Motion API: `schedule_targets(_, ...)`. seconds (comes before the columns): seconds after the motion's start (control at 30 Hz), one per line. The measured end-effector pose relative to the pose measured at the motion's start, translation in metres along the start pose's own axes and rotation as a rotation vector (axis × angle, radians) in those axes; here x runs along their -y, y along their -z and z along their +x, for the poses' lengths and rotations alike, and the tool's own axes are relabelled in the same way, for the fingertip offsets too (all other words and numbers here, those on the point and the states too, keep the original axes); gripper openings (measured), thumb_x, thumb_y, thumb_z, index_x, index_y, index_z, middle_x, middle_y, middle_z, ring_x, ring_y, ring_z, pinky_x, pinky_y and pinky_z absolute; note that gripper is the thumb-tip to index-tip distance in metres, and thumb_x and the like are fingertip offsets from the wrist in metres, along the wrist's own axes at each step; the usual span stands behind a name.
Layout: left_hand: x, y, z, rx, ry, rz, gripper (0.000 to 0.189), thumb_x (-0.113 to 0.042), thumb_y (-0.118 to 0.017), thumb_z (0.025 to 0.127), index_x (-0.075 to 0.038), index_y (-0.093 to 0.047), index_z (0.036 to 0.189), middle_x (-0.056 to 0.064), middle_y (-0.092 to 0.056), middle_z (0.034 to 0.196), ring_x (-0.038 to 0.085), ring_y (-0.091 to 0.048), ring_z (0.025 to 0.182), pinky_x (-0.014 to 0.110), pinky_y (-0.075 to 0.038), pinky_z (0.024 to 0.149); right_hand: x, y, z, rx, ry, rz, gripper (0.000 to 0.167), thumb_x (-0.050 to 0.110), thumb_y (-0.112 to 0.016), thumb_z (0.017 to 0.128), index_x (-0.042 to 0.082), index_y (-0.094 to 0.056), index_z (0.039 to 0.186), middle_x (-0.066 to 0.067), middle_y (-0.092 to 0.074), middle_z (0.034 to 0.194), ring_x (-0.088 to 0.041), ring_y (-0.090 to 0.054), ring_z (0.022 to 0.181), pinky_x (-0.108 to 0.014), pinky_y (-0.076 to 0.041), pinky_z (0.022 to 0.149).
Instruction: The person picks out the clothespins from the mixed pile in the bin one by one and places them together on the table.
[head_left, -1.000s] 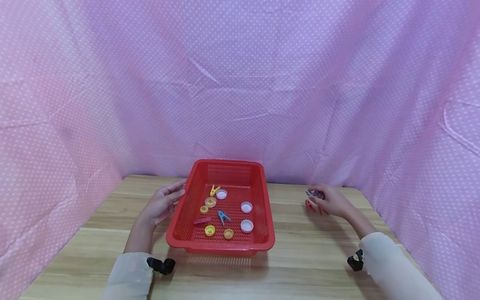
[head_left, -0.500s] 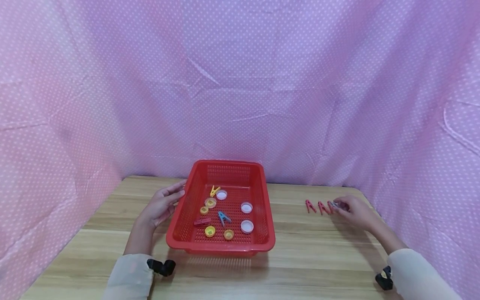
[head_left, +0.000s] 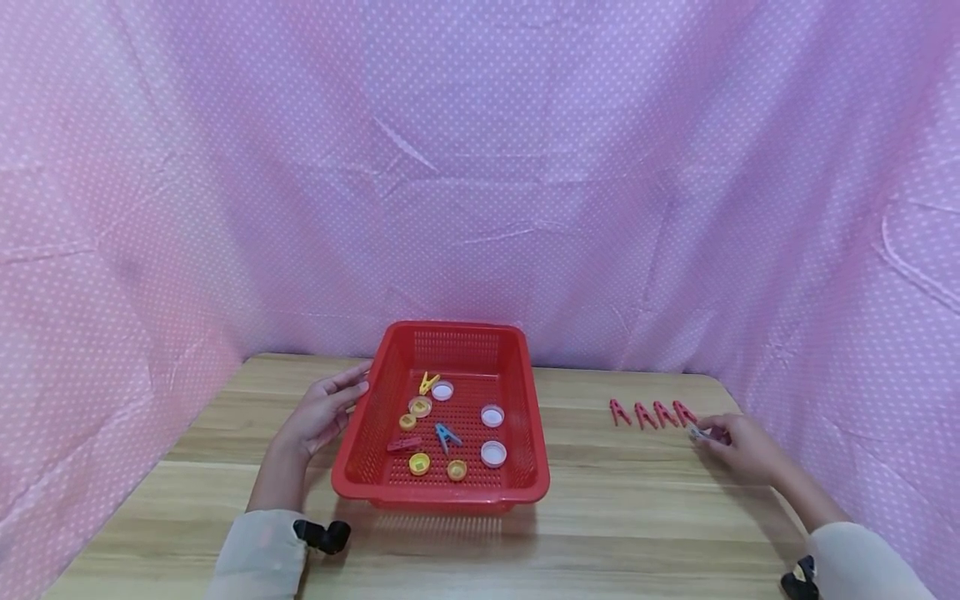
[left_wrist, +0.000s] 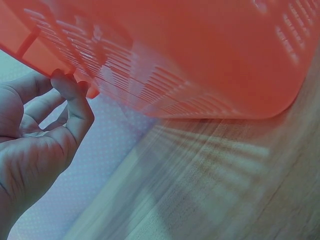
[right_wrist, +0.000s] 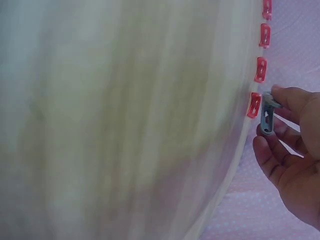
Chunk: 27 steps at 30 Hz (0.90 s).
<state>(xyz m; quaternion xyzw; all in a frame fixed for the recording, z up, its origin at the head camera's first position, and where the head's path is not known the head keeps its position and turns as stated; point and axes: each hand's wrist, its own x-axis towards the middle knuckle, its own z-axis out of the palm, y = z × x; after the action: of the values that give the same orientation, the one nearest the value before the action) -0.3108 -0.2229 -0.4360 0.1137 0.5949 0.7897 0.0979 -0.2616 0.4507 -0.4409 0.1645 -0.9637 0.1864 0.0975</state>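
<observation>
My left hand (head_left: 324, 412) pinches the left rim of a red plastic basket (head_left: 536, 417) between thumb and fingers, as the left wrist view also shows. At the right of the table, my right hand (head_left: 742, 446) holds a grey-blue clothespin (right_wrist: 267, 120) between thumb and fingertips. That clothespin is right beside the last of several red clothespins (head_left: 663, 414), which lie in a row on the table. In the basket are a blue clothespin (head_left: 447, 437), a yellow clothespin (head_left: 428, 383) and a red clothespin (head_left: 405, 444).
Small round caps share the basket floor: several yellowish ones, such as a bright yellow cap (head_left: 419, 463), and some with white centres, such as a white cap (head_left: 492, 453). The wooden table (head_left: 600, 533) ends at a pink dotted curtain (head_left: 480, 208) behind and at the sides.
My right hand has moved right and nearer along the row with the grey-blue clothespin, uncovering the red clothespins. The left hand and basket have stayed in place.
</observation>
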Motion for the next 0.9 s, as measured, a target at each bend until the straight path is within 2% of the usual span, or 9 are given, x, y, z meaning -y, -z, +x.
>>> schedule_targets(0.17, 0.001, 0.001, 0.0, -0.008, 0.001, 0.001, 0.059, -0.007, -0.057, 0.105, 0.002, -0.033, 0.158, 0.003, -0.067, 0.129, 0.015, -0.07, 0.104, 0.033, -0.061, 0.085, -0.008, -0.003, -0.003, -0.006, 0.012, -0.033, 0.019, 0.011, -0.08, 0.088, -0.002, -0.075, 0.1, 0.009, -0.062, 0.075, 0.001, -0.051, 0.067, -0.027, -0.049, 0.06)
schedule_targets(0.27, 0.001, 0.0, 0.0, -0.011, 0.001, 0.003, 0.059, -0.007, -0.057, 0.105, 0.002, -0.033, 0.158, 0.002, -0.068, 0.126, 0.015, -0.07, 0.103, 0.033, -0.061, 0.085, -0.011, -0.004, -0.005, 0.013, -0.008, -0.022, 0.027, 0.016, -0.081, 0.088, -0.004, -0.074, 0.103, 0.008, -0.062, 0.076, 0.0, -0.052, 0.067, -0.027, -0.048, 0.059)
schedule_targets(0.33, 0.001, 0.0, 0.0, -0.013, 0.003, 0.004, 0.059, -0.007, -0.057, 0.105, 0.002, -0.032, 0.158, 0.002, -0.068, 0.125, 0.014, -0.07, 0.103, 0.033, -0.061, 0.085, -0.011, -0.002, -0.007, 0.053, -0.016, 0.022, 0.036, 0.02, -0.083, 0.087, -0.006, -0.072, 0.109, 0.006, -0.061, 0.077, -0.001, -0.052, 0.068, -0.025, -0.048, 0.059)
schedule_targets(0.43, 0.001, 0.0, 0.0, -0.018, 0.005, 0.006, 0.059, -0.007, -0.057, 0.105, 0.002, -0.033, 0.157, 0.001, -0.068, 0.123, 0.014, -0.07, 0.103, 0.033, -0.061, 0.085, -0.013, 0.001, -0.009, 0.123, 0.022, 0.13, 0.047, 0.019, -0.086, 0.083, -0.01, -0.068, 0.115, 0.0, -0.062, 0.082, -0.001, -0.054, 0.071, -0.024, -0.05, 0.059)
schedule_targets(0.53, 0.001, 0.0, 0.0, -0.023, 0.006, 0.006, 0.059, -0.007, -0.058, 0.105, 0.001, -0.034, 0.157, 0.001, -0.068, 0.122, 0.014, -0.07, 0.102, 0.033, -0.061, 0.085, -0.015, 0.003, -0.011, 0.172, 0.074, 0.217, 0.051, 0.012, -0.088, 0.08, -0.013, -0.065, 0.118, -0.003, -0.063, 0.084, -0.001, -0.055, 0.071, -0.023, -0.051, 0.057)
schedule_targets(0.6, 0.001, 0.0, 0.0, -0.026, 0.006, 0.006, 0.059, -0.008, -0.058, 0.104, 0.001, -0.034, 0.157, 0.001, -0.068, 0.122, 0.014, -0.07, 0.101, 0.033, -0.061, 0.085, -0.016, 0.003, -0.011, 0.182, 0.089, 0.233, 0.052, 0.01, -0.087, 0.08, -0.014, -0.064, 0.119, -0.003, -0.063, 0.084, -0.001, -0.055, 0.071, -0.023, -0.051, 0.057)
schedule_targets(0.9, 0.001, 0.0, 0.0, -0.014, 0.008, 0.013, 0.058, -0.008, -0.057, 0.105, 0.001, -0.034, 0.157, 0.003, -0.067, 0.125, 0.015, -0.07, 0.103, 0.033, -0.061, 0.086, -0.019, 0.003, -0.002, 0.186, -0.007, 0.172, 0.057, 0.021, -0.087, 0.082, -0.012, -0.064, 0.123, -0.001, -0.063, 0.084, -0.005, -0.054, 0.074, -0.024, -0.049, 0.06)
